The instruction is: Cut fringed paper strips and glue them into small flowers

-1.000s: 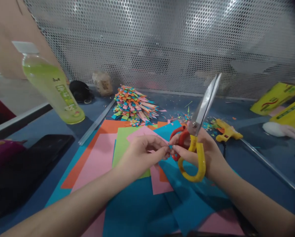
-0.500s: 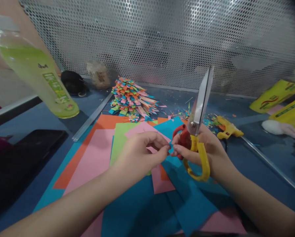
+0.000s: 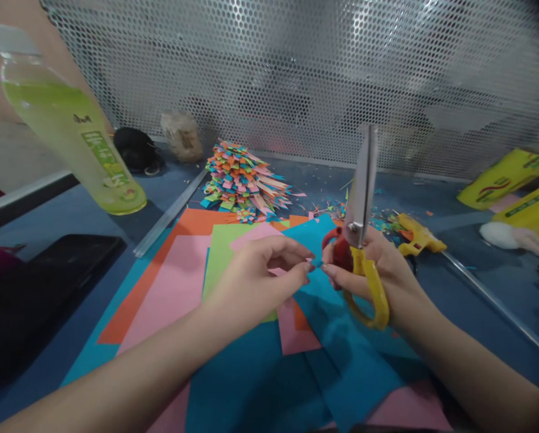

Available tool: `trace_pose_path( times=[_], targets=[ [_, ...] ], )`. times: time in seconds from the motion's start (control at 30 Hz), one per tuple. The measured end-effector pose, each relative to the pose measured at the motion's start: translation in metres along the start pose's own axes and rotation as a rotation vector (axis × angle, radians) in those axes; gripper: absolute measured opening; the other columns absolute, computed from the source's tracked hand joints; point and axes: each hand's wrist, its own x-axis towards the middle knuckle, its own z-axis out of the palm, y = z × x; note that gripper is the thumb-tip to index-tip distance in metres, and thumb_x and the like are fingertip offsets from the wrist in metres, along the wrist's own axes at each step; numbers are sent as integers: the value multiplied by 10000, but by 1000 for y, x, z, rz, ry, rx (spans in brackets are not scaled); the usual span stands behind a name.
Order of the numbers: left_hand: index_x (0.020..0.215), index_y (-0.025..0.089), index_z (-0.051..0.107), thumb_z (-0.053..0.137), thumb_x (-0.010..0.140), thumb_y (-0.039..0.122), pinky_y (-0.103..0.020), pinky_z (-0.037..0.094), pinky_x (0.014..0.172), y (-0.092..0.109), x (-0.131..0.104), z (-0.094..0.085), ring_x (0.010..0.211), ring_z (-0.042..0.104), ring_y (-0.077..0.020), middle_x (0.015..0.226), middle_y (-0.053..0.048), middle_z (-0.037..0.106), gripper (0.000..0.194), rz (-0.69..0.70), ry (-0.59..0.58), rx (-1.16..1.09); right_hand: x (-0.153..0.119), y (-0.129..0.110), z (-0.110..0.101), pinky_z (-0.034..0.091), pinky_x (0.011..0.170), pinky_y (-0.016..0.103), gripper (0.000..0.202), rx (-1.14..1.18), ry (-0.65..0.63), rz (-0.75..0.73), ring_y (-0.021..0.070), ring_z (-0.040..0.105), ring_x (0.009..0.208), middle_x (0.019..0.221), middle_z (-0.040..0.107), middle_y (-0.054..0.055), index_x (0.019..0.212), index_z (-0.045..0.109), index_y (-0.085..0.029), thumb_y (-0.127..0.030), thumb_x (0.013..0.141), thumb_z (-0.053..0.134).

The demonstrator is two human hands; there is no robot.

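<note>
My right hand (image 3: 387, 267) is wrapped round a pair of scissors (image 3: 362, 186) with red and yellow handles, the blades pointing up and nearly together. Its thumb and fingertip also pinch one side of a tiny blue paper piece (image 3: 318, 263). Opposite, my left hand (image 3: 260, 270) has its thumb and forefinger closed at the other side of that piece; the fingertips partly hide it. Beneath both hands lie overlapping coloured sheets, among them a blue sheet (image 3: 251, 373), a pink sheet (image 3: 174, 270) and a small pink strip (image 3: 296, 331).
Behind the sheets stands a cone of folded paper strips (image 3: 237, 180), with paper scraps around it. A yellow glue gun (image 3: 418, 234) is to the right, a drink bottle (image 3: 80, 138) and a black phone (image 3: 53, 282) to the left. A perforated metal panel (image 3: 296, 78) closes the back.
My right hand has shifted slightly right with the scissors, whose blades have turned more upright. The gap between the two hands' fingertips has widened a little.
</note>
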Motion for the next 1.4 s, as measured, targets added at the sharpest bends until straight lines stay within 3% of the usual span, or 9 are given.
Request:
trace_pose_path(
  times=[0.17,0.53,0.77,0.9,1.03,1.23,1.4],
  targets=[
    [933,156,642,639,722,172,-157,528,498,3,-1,1,756,669,-135,818,-32,706,211,41,44,-67,1,-3,-2,448,458,186,380,-59,5,-20,74,553,507,649,583,-67,837,376,-221,-127,638,686],
    [953,236,662,679,733,229,-133,496,506,-2,-7,4,787,671,-121,784,17,700,221,89,96,-39,-6,-2,2,503,544,221,412,-86,54,-30,101,588,580,681,580,-49,823,394,-223,-277,646,762],
    [874,205,642,679,737,202,-141,517,466,8,-7,-1,585,642,-86,686,37,674,142,181,210,-190,-10,-1,-1,457,517,191,390,-236,96,-29,88,518,599,711,509,-40,873,398,-219,-304,690,733],
    [911,226,559,690,720,172,-150,509,440,13,-8,-6,463,595,-64,624,72,661,238,245,300,-310,-15,2,-3,437,551,216,332,-427,12,-70,109,470,663,827,469,-3,958,391,-233,-373,777,632],
    [931,228,502,693,711,175,-165,505,428,14,-8,-8,451,594,-77,593,83,641,296,228,314,-373,-20,5,-5,448,605,222,261,-397,-126,-40,123,459,738,876,426,6,1020,375,-255,-431,871,498],
    [915,233,490,681,724,188,-184,517,415,12,-7,-9,494,632,-108,599,87,639,274,195,250,-474,-22,6,-3,430,631,225,303,-465,-152,63,127,430,739,883,421,-1,1053,356,-281,-436,856,527],
    [904,230,486,671,720,160,-185,531,415,11,-6,-8,538,648,-119,585,87,630,270,199,252,-489,-24,9,-6,447,660,245,342,-499,-185,4,139,446,785,928,416,11,1079,371,-295,-538,859,466]
  ],
)
